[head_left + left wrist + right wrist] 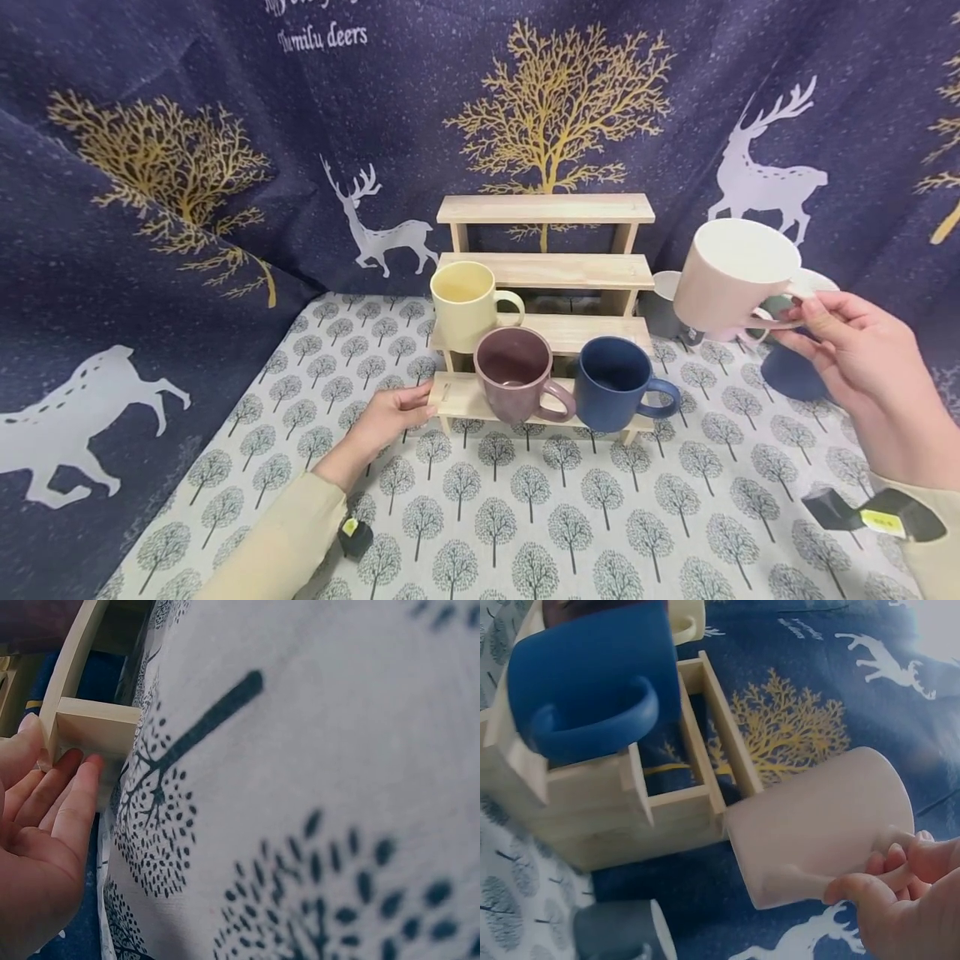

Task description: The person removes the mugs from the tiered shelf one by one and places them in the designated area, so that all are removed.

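Note:
My right hand [870, 358] pinches the handle of a pale pink mug [716, 287], held up in the air right of a stepped wooden rack [543, 269]. In the right wrist view, thumb and fingers close on that mug's handle. At the rack's lowest step, my left hand [384, 419] grips the left end, thumb above and fingers beneath. A plum mug [504, 379] and a navy blue mug [611, 387] stand on this step. One step higher, at the left, is a pale yellow mug [461, 312]. The upper two steps carry no mugs.
Right of the rack, a grey mug [663, 307] and a blue item [789, 373] are partly hidden behind the held mug and right hand. A tree-print cloth [495, 500] covers the table. Behind hangs a dark blue curtain [397, 108] with deer and trees.

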`<state>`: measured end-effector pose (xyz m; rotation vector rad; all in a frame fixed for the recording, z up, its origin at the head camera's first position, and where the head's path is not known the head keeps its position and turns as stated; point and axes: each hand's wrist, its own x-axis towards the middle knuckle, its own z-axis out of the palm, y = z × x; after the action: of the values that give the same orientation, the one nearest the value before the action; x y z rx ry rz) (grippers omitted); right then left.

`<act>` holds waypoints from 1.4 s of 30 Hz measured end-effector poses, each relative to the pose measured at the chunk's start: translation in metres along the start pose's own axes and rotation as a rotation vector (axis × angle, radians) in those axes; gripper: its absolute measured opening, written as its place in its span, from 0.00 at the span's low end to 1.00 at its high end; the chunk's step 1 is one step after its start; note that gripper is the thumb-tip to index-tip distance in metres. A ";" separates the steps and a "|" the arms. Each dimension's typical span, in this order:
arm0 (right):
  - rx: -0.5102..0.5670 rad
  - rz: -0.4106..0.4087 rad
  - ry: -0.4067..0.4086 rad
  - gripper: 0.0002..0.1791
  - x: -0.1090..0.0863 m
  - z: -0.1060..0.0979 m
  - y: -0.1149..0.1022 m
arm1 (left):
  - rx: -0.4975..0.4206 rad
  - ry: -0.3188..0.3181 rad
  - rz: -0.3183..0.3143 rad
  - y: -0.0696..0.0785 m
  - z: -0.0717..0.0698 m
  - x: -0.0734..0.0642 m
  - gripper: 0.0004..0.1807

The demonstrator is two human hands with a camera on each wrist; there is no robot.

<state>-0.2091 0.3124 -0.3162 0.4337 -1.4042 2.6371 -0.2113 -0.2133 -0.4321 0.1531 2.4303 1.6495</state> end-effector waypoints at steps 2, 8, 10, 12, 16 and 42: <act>-0.007 -0.001 0.015 0.13 -0.003 -0.005 0.001 | -0.005 -0.002 -0.001 0.000 0.000 0.000 0.30; -0.010 -0.006 0.050 0.14 -0.009 -0.019 0.005 | -0.023 -0.009 0.000 -0.001 -0.001 0.000 0.31; -0.009 -0.010 0.053 0.14 -0.011 -0.024 0.008 | -0.021 -0.012 -0.001 -0.002 -0.001 0.000 0.31; -0.006 -0.001 0.069 0.14 -0.012 -0.028 0.009 | -0.015 -0.010 -0.005 -0.002 -0.001 0.000 0.31; 0.023 0.026 0.095 0.13 -0.015 -0.035 0.014 | -0.016 -0.001 -0.011 -0.002 0.000 0.000 0.31; -0.005 0.079 0.287 0.12 -0.025 -0.071 0.053 | -0.026 0.001 -0.014 -0.001 0.001 0.001 0.31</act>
<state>-0.2117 0.3420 -0.4028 -0.0034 -1.3599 2.6241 -0.2121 -0.2125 -0.4340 0.1306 2.4032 1.6751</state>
